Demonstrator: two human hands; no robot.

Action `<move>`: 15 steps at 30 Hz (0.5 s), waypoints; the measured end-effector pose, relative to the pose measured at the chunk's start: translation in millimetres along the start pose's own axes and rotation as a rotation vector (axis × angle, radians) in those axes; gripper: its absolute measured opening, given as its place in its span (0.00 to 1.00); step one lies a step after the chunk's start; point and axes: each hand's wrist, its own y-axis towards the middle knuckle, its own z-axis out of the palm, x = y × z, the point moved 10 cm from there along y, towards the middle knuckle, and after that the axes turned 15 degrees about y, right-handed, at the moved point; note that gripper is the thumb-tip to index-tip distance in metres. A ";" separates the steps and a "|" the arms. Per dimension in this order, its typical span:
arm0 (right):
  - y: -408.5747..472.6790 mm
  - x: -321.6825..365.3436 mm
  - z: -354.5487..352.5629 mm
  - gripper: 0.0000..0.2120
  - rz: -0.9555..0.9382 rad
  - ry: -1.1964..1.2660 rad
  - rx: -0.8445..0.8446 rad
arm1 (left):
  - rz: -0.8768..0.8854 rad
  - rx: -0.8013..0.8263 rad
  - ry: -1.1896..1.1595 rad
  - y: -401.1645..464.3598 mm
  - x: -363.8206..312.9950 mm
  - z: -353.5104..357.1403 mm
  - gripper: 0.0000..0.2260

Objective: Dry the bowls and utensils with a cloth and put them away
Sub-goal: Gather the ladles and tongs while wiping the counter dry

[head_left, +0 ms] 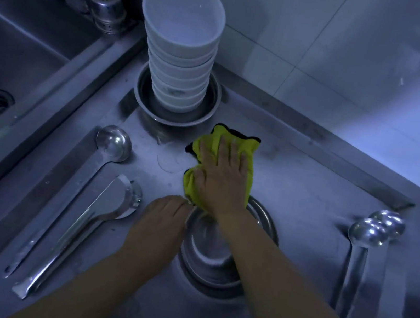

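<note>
On steel counter [295, 188], right hand [223, 177] spread on yellow cloth [250, 148], left hand [163, 217] gripping metal bowl [205, 251] rim

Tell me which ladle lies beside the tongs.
The single ladle on the left, its handle running alongside the tongs. The other ladles lie far right, past the right hand on the yellow cloth.

My right hand [223, 177]: flat on yellow cloth [233, 146], frame centre.
My left hand [163, 217]: gripping steel bowl [208, 255] rim, lower centre.
</note>
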 end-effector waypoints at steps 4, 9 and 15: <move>43.9 -9.4 -9.3 0.28 0.018 -0.023 0.000 | -0.008 -0.047 0.074 16.3 -3.0 0.3 0.17; 92.5 -21.8 -18.3 0.29 -0.047 -0.037 0.010 | 0.041 -0.052 0.182 40.3 -15.2 11.0 0.19; 91.9 -40.4 -27.7 0.28 -0.143 -0.074 0.045 | 0.111 0.011 0.266 67.1 -20.8 20.3 0.21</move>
